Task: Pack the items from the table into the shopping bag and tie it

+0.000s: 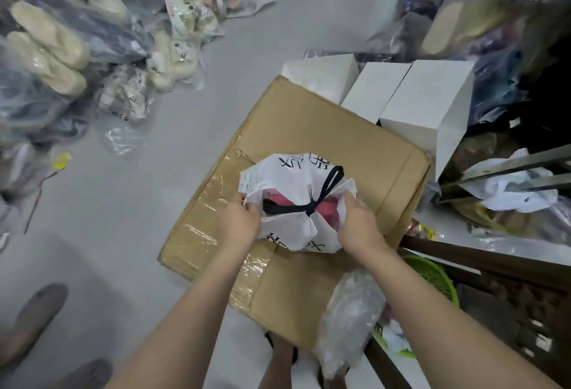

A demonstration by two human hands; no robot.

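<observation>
A white shopping bag [292,228] with black lettering stands on a large cardboard box [309,129]. Its black handles [324,186] are knotted over the mouth, and something pink [326,207] shows inside. My left hand [239,223] pinches the bag's left edge. My right hand [360,220] grips the right edge of the opening. Both hands are closed on the bag's fabric.
Three white paper bags [423,104] stand at the box's far right corner. A plastic-wrapped item [349,320] lies on the box's near corner. Bagged slippers [52,39] are piled on the floor at left, a green basket [432,277] and dark rails at right.
</observation>
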